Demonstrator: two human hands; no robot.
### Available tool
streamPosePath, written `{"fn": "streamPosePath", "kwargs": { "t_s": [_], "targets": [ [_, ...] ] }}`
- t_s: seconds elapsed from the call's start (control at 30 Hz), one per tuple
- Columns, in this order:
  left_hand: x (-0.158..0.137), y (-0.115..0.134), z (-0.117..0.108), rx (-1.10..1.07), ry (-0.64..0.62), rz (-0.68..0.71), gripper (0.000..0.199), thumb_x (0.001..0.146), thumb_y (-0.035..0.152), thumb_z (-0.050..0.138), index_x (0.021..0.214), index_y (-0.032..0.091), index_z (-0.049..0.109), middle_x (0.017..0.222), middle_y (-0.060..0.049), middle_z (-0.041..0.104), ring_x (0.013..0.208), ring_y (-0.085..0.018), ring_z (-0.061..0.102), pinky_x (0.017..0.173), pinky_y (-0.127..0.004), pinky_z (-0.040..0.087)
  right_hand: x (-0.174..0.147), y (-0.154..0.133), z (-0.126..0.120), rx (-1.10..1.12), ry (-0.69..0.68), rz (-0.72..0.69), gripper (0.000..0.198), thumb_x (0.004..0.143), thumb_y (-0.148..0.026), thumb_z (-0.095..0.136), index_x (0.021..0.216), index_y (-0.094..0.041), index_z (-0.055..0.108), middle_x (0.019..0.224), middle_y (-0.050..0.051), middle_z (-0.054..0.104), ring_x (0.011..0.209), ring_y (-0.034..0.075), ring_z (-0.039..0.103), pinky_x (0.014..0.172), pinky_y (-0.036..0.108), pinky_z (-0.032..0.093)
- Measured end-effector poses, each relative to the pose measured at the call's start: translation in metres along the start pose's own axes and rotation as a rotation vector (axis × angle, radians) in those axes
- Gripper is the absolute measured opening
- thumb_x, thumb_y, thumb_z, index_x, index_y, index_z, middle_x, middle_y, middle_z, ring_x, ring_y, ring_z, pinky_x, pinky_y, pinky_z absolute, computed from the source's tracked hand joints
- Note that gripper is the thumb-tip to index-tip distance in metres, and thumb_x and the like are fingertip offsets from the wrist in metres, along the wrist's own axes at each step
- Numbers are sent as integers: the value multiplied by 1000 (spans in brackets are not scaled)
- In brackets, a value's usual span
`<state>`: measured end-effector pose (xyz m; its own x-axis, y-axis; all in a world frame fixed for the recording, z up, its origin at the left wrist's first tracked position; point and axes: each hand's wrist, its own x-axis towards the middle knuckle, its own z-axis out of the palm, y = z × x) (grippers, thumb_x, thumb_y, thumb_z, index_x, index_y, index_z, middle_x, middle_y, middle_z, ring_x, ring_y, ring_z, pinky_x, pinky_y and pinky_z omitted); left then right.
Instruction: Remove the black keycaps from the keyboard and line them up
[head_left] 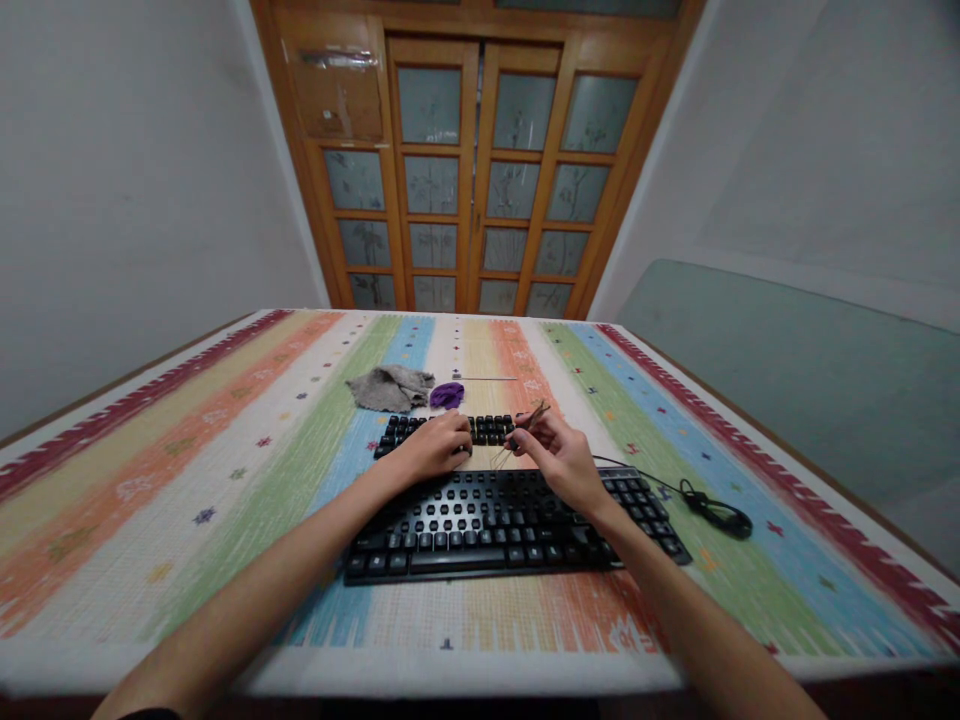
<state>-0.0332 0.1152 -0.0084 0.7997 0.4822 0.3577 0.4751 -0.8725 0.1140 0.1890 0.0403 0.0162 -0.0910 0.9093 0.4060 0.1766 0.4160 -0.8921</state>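
A black keyboard (457, 562) lies along the near part of the table, with bare key posts showing in its upper left rows. Behind it, loose black keycaps (491, 428) stand in rows on the cloth. My right hand (559, 455) is closed above the keyboard's far edge. It pinches a thin wire keycap puller (537, 414), whose fine wires stick out below the fingers, and a small dark keycap (514, 444) shows at the fingertips. My left hand (448, 443) rests beside the keycap rows with its fingers curled down together. Whatever its fingertips hold is hidden.
Past the keycaps lie a grey cloth (390, 387), a purple cloth (448, 396) and a thin brush-like stick (487, 378). The coiled keyboard cable (716, 512) sits to the right. A striped tablecloth (247, 520) covers the table.
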Motion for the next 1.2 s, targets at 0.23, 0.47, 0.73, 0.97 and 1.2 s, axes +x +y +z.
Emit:
{"fn": "streamPosePath", "kwargs": {
  "t_s": [0.23,0.47,0.73,0.97,1.2],
  "targets": [
    [-2,-3,3,-10,31,-2,8,84,14,60,79,15,66,94,-6,59,88,-19,53,78,-30,45,-1,1,0,-3,-24,10,36,84,-50,66,96,-17,61,80,8,71,73,21,70,69,34,59],
    [-2,-1,1,-17,20,-9,9,85,15,59,81,16,66,93,-6,59,88,-19,52,78,-31,45,-4,-4,0,-61,-81,-2,31,86,-46,65,95,-17,60,81,7,71,75,20,71,69,32,58],
    [-9,4,-11,-33,82,-47,9,88,20,57,91,16,65,92,-6,58,91,-20,54,81,-33,46,-12,-7,-5,-257,-152,-51,21,88,-37,63,99,-18,62,81,5,73,74,19,71,68,30,56],
    [-33,20,-25,-184,40,-52,18,95,25,52,101,16,65,97,-7,62,92,-19,59,83,-32,48,-30,-6,-9,-311,-171,-66,22,87,-39,65,96,-19,64,79,4,73,71,19,70,68,30,56],
    [-51,34,-22,-302,4,-56,16,93,28,57,101,18,67,104,-8,64,98,-20,61,89,-32,49,-43,-3,-3,-246,-152,-39,21,86,-39,66,93,-19,64,87,6,74,76,20,72,73,31,57]
  ]
}}
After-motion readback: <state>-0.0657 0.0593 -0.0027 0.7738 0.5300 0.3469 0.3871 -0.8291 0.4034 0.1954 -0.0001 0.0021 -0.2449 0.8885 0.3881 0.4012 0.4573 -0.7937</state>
